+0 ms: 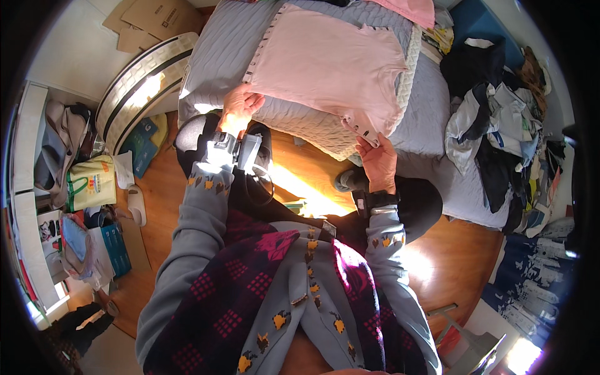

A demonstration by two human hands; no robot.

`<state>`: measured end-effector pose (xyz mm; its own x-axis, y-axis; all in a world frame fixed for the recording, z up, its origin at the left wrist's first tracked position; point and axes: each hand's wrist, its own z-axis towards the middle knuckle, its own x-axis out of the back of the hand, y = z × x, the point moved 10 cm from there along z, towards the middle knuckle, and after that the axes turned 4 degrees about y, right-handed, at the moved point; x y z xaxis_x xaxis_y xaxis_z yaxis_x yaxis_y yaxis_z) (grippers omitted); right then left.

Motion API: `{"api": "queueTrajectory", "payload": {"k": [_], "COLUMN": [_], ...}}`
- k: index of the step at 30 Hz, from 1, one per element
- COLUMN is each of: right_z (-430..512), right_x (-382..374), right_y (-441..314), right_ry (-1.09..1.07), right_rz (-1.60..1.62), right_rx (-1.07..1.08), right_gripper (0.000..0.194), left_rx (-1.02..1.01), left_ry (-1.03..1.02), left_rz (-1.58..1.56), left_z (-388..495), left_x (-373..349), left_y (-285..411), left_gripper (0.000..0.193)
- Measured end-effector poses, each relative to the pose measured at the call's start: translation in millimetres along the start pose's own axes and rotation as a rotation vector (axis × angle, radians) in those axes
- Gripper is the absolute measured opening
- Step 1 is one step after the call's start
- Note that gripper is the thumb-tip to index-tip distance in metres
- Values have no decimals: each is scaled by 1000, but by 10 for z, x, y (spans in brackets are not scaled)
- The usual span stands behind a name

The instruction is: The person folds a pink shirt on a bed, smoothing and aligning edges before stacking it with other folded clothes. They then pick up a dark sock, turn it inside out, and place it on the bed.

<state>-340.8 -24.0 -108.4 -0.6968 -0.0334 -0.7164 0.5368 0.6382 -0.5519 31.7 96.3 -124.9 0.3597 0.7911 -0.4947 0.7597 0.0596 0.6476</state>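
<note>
A pale pink short-sleeved T-shirt lies spread on the bed, its neckline to the right and its hem to the left. Dark printed marks run along the hem and the sleeve edges. My left hand is at the near corner of the hem, fingers curled, with the cloth at its fingertips. My right hand pinches the edge of the near sleeve, which hangs slightly over the bed's edge. Both wrists carry strapped-on devices.
The bed has a grey-blue quilted cover and a cream knitted throw. Clothes are heaped at the right. A round woven-patterned object and cardboard stand left. A yellow bag sits by shelves; a slipper lies nearby.
</note>
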Motion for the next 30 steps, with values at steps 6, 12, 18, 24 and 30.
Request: {"api": "queueTrajectory", "payload": {"k": [6, 12, 18, 24, 30], "right_z": [2, 18, -14, 46, 51], "right_x": [40, 104, 468, 475, 475], "right_y": [41, 72, 285, 345, 328], "right_ry": [21, 19, 248, 254, 300], "right_rz": [-10, -42, -147, -102, -134], "right_rx": [-5, -14, -134, -141, -111], "right_gripper": [25, 28, 29, 29, 30], "left_rx": [-39, -119, -440, -438, -28], "left_ry": [65, 112, 342, -124, -49], "left_rz": [41, 165, 197, 245, 335], "left_z": [52, -13, -519, -829, -480], "left_x": [67, 105, 201, -401, -59], "left_y": [-31, 19, 411, 215, -465], "left_gripper": [19, 23, 24, 13, 19]}}
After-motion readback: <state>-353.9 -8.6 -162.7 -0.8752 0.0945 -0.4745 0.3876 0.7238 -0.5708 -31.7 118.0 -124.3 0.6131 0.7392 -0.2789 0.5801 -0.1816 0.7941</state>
